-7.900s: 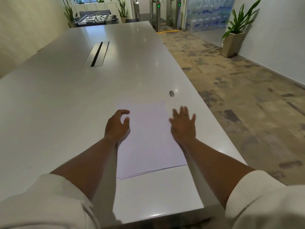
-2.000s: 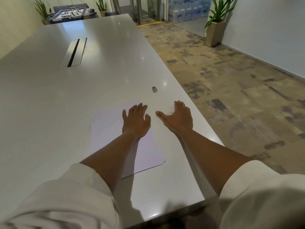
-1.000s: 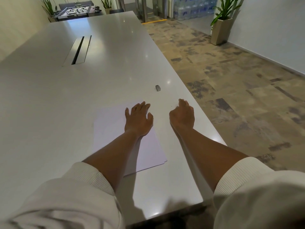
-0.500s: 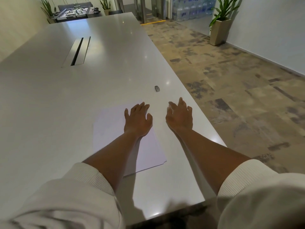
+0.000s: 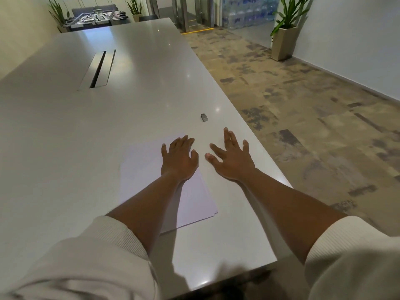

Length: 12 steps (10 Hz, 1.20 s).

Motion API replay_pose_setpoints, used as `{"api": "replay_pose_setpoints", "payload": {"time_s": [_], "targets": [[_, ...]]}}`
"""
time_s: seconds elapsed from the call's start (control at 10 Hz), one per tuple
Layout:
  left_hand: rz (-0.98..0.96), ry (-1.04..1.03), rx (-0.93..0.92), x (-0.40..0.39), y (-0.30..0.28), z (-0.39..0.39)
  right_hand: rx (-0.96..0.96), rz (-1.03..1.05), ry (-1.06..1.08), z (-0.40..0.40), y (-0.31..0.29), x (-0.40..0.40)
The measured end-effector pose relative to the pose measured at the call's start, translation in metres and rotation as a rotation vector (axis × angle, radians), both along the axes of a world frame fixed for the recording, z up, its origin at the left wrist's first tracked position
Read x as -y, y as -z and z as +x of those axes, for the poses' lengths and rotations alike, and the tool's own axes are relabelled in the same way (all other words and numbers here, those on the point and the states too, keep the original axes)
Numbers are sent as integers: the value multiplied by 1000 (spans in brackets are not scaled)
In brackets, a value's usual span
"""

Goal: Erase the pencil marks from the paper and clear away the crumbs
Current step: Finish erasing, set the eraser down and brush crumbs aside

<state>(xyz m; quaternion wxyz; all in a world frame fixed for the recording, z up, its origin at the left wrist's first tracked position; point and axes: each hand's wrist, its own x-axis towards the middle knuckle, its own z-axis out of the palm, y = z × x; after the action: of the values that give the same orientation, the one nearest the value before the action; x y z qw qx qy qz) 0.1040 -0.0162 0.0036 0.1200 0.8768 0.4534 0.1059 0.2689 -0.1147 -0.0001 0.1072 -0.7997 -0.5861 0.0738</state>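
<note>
eraser beyond flat hands, paper beneath left hand

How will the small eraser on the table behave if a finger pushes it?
The eraser looks blocky and flat-sided, so it would probably slide, not roll. It is small, so likely light. The table looks glossy, so it may skid easily toward the near edge.

A white sheet of paper is laid flat on the table, turned slightly askew to the near edge. More sheets are stacked under it, their edges showing at the near right corner. No pencil marks can be made out on it. Its far right part is covered by a flat hand. A small dark grey eraser is lying on the table beyond the paper, well apart from it, near the right edge.
</note>
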Motion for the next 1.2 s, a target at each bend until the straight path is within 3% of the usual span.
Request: {"api": "replay_pose_setpoints", "payload": {"time_s": [0.4,0.6,0.8,0.9,1.0,1.2], "targets": [[-16,1,33,-1,2,0,-271,21,43,37,-23,14],[-30,-2,43,1,0,0,-463,317,218,44,-17,15],[-22,-1,35,0,0,0,-452,245,224,33,-22,15],[-16,-2,25,-1,1,1,-227,62,144,15,-25,15],[-12,-5,20,-1,1,1,-157,17,136,12,-23,13],[-23,0,33,1,-1,0,-101,143,216,15,-7,4]]}}
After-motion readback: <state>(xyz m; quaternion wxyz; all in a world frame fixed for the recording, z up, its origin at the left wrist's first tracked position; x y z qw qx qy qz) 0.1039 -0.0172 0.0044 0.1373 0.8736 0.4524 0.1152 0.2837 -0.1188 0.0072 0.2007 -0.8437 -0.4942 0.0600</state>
